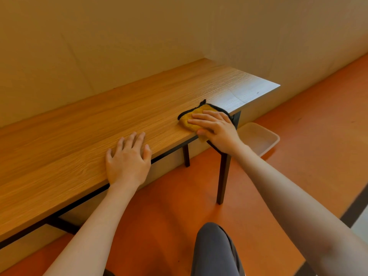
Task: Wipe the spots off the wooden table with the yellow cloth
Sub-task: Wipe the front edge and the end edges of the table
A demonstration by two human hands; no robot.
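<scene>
1. Head view: our right hand (216,131) presses the yellow cloth (192,121) flat, fingers straight, at the wooden table (83,124) front edge.
2. Our left hand (127,158) lies flat, fingers spread, likely bracing us.

A plain indoor room, home or office, hard to tell: long wooden table (99,120) against a bare beige wall (119,36), orange floor (298,126).

Both forearms bare to the frame edge, no sleeves visible. Bare left hand (128,160) and bare right hand (216,129), no rings, watch or gloves. Dark grey fabric trouser leg (215,251) at bottom.
</scene>
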